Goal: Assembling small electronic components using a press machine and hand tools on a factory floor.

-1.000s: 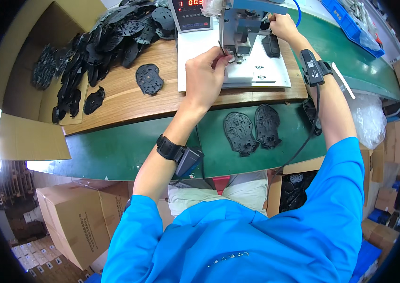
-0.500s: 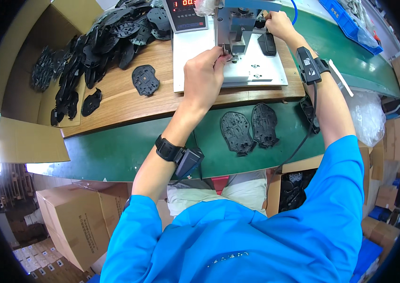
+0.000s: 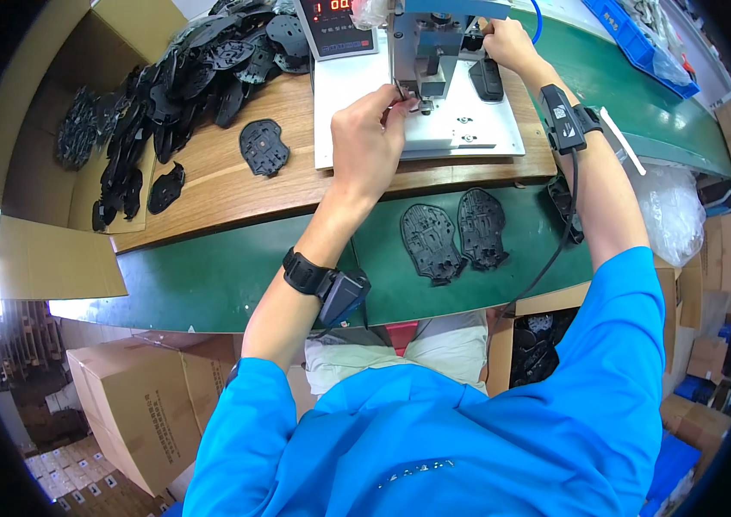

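Observation:
My left hand (image 3: pixel 368 133) is closed in a pinch at the front of a metal bench press (image 3: pixel 421 60), beside its lower tool. A small thin piece shows at its fingertips, too small to name. My right hand (image 3: pixel 510 45) reaches to the press's right side, its fingers curled in by a dark fitting; whatever they hold is hidden. Below that hand, a black rounded oblong part (image 3: pixel 487 80) rests on the white base plate (image 3: pixel 490 138). Two black moulded plastic plates (image 3: pixel 431 244) lie side by side on the green table (image 3: pixel 314 297) in front.
A heap of black plastic plates (image 3: pixel 202 73) spills from an open carton (image 3: pixel 59 258) at the left. One loose plate (image 3: pixel 264 146) lies on the wooden board (image 3: pixel 219 185). A digital display box (image 3: pixel 339 30) stands left of the press. A cable (image 3: pixel 546 271) hangs from my right wrist.
My left hand has shifted slightly left and down, its fingertips drawing back a little from the press tool. My right hand stays almost still.

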Tool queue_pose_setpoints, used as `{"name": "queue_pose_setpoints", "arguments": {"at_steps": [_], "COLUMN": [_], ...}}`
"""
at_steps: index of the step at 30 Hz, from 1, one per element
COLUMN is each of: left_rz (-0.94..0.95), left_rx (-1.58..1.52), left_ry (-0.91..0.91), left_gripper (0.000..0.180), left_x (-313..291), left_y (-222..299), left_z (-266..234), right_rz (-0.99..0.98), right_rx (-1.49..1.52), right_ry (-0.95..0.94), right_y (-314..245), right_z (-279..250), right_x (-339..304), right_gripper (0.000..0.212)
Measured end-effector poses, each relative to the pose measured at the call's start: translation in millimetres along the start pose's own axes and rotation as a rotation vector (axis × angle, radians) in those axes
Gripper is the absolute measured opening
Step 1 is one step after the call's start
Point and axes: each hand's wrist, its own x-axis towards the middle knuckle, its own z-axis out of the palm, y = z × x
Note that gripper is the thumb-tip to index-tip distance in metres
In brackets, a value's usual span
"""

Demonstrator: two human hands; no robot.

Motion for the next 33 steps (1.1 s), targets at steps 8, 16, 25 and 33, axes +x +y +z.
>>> {"name": "queue_pose_setpoints", "arguments": {"at_steps": [8,16,25,33], "left_rz": [-0.136,-0.219,0.000,-0.033], "left_rx": [-0.145,-0.235,-0.063,-0.003], "left_ry": [0.019,0.045,0.106,0.111], "left_gripper": [0.008,0.009,0.004,0.007], "left_x": [0,0,-3,-4], "left_y": [-1,-1,5,6], "left_z": [4,8,15,13], "right_rz": [-0.010,0.021,0.022,-0.003], "right_rx": [-0.018,0.019,-0.006,0.003], "right_ry": [-0.027,0.015,-0.032,-0.041], "right_y": [25,-5,18,34], "right_z": [11,-6,4,20], "right_x": [7,-5,4,10], "right_gripper": [0.027,0.028,0.029,0.031]}}
